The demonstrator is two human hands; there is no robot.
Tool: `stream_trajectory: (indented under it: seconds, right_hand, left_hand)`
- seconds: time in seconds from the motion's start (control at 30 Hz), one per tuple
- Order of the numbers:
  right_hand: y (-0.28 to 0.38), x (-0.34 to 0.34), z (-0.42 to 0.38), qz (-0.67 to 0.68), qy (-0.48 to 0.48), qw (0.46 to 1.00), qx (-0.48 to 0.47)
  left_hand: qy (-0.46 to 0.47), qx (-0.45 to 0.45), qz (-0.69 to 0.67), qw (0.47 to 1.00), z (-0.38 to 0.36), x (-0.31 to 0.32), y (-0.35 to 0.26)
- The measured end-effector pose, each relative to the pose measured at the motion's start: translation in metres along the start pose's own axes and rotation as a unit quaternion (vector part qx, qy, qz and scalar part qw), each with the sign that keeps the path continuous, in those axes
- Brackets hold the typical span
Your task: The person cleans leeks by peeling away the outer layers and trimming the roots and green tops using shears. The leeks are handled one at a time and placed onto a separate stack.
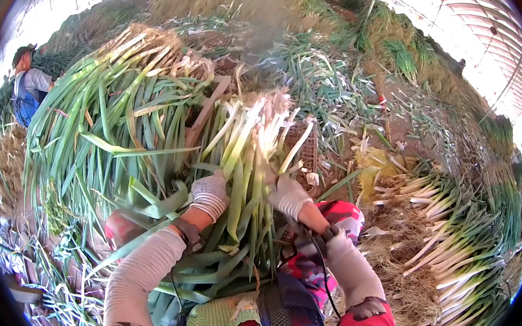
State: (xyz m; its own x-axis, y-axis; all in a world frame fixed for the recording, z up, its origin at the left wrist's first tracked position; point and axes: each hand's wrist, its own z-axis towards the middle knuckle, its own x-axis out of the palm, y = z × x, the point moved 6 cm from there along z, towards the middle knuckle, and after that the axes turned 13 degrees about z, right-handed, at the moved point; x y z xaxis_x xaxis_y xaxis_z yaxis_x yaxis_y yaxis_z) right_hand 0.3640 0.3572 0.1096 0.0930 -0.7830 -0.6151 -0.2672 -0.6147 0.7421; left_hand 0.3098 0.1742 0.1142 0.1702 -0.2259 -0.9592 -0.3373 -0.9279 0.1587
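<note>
Fingers [220, 180] curl closed, left hand [209, 194] on leeks [241, 155], blurred right hand [289, 196] seemingly too.

Both gloved hands [249, 196] reach forward, fingers curled, forearms angled inward.

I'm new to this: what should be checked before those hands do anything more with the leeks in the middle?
1. Gloves on the left hand and right hand: ok.
2. Both hands at the middle leeks: ok, one on either side.
3. Firm grip: cannot tell, as fingers are hidden or blurred.
4. Stalks neatly lined up: not ok, they fan out.
5. Cord out of the way: not ok, it dangles by the right wrist.
6. Other person out of arm's way: ok, beyond the big leek pile.
</note>
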Motion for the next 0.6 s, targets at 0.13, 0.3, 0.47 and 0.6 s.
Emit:
stream_trajectory:
  seconds: [0.13, 0.3, 0.47, 0.6]
  right_hand:
    - [-0.009, -0.009, 0.082, -0.005, -0.026, 1.0, 0.006]
    - [0.005, -0.014, 0.137, -0.058, 0.019, 0.997, 0.038]
    - [-0.003, -0.011, 0.164, -0.01, 0.031, 0.999, -0.019]
    - [0.005, -0.014, 0.138, 0.01, 0.025, 0.996, 0.088]
  left_hand:
    - [-0.002, -0.022, -0.023, 0.999, 0.006, 0.008, 0.004]
    - [0.022, -0.024, -0.029, 0.999, 0.01, 0.016, 0.009]
    - [0.04, -0.034, -0.053, 0.997, 0.019, 0.022, 0.018]
    - [0.072, -0.037, -0.068, 0.994, 0.025, 0.032, 0.027]
